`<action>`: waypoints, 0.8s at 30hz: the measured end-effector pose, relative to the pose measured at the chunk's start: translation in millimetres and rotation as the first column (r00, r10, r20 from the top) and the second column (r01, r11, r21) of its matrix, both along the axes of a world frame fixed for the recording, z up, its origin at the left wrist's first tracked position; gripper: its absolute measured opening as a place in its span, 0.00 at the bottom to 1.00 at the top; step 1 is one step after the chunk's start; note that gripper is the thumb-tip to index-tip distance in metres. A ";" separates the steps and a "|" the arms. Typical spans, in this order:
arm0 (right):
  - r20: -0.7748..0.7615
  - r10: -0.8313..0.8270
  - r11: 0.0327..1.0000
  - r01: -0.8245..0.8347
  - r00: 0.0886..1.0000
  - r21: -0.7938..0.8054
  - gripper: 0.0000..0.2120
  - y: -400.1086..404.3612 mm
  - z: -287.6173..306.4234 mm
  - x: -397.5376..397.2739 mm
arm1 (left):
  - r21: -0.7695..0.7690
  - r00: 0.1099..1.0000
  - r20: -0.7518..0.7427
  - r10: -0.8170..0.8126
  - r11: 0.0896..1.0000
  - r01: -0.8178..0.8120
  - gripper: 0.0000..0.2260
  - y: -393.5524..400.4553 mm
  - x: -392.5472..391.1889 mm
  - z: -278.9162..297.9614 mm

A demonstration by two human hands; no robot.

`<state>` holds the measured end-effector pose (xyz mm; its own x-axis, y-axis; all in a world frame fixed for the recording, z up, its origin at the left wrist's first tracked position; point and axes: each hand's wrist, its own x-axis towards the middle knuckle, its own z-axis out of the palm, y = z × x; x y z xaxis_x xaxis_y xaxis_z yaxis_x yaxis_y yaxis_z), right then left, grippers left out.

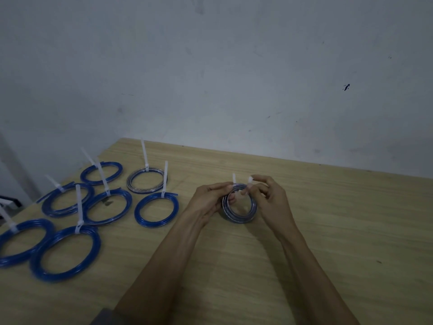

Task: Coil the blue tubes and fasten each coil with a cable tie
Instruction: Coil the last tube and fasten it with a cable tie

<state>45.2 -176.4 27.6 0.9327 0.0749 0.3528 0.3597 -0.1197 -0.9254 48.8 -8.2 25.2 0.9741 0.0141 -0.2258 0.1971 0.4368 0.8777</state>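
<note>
Both hands are up over the desk (pixel 328 231), centre-right of the frame, working one coil.

- Coil in hand (pixel 239 209): dark tube with silvery glints, held upright-ish between the two hands, lower edge close to the desk top; can't tell if it touches.
- Left hand (pixel 208 200): fingers curled round the coil's upper-left rim, thumb and fingertips pinching the tube there.
- Right hand (pixel 269 198): thumb and forefinger pinching the white cable tie (pixel 243 191) at the top of the coil, other fingers loosely curled behind it. One tie end sticks up between the hands, the other pokes out by the right fingertips. Blurry there, so the tie looks looped round the coil but I can't confirm it's locked.

Finished coils, left half of the frame, all flat on the desk, each with a white tie tail standing up:
- Silvery coil (pixel 147 180) mid-frame, nearest the far desk edge.
- Blue coil (pixel 156 209) just below it, closest to the left hand.
- Blue coil (pixel 101 173) upper left of the group.
- Two overlapping blue coils (pixel 68 200) and (pixel 108 207) in the middle.
- Two large blue coils (pixel 65 253) and (pixel 21 240) at lower left, touching, the latter cut by the frame edge.

Grey scuffed wall (pixel 234 66) behind the desk.
</note>
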 end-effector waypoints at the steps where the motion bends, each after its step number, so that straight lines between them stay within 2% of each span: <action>1: 0.024 -0.052 0.998 0.053 0.998 -0.019 0.09 0.6 1.2 3.1 | 0.032 1.000 0.026 0.000 0.999 -0.001 0.09 -1.5 -1.4 1.7; 5: 0.070 -0.173 0.980 0.178 0.982 -0.088 0.12 2.9 9.1 13.8 | 0.205 0.988 0.152 -0.006 0.978 -0.026 0.08 -5.8 -4.9 6.9; 10: 0.135 -0.166 0.961 0.191 0.977 -0.201 0.13 2.0 13.9 15.1 | 0.327 0.971 0.239 -0.009 0.942 -0.072 0.09 -8.6 -6.9 10.8; 17: 0.133 -0.153 0.971 0.174 0.979 -0.164 0.12 3.4 17.9 9.4 | 0.387 0.954 0.299 -0.030 0.917 -0.093 0.08 -9.5 -10.7 13.4; 24: 0.109 -0.104 0.960 0.128 0.989 -0.247 0.10 4.8 14.4 5.4 | 0.402 0.944 0.327 -0.051 0.911 -0.090 0.08 -4.9 -12.6 12.2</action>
<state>50.6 -171.5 42.1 0.9037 0.0666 0.4229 0.4135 -0.3914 -0.8221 36.2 -13.1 37.4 0.9899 0.0554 0.1306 -0.1324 0.0289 0.9908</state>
